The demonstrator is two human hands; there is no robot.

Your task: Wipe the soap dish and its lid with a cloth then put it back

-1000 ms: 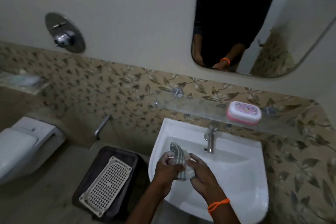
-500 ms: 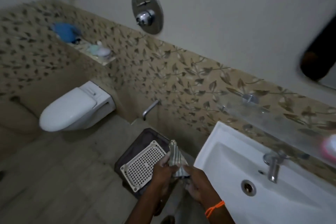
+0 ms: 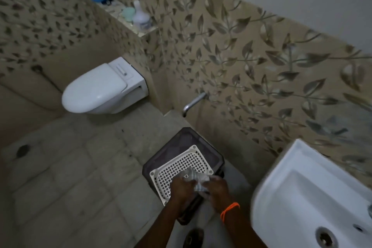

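since half a second ago the view has swung left and down, and both hands have carried the checked grey-and-white cloth [image 3: 198,182] away from the white ceramic sink [image 3: 298,193]. the left hand [image 3: 182,187] and right hand [image 3: 218,190] bunch it, fingers curled round it, above the white perforated plastic basket [image 3: 177,167] on the dark crate [image 3: 181,141]. the soap dish is out of view, so wiping seems finished.
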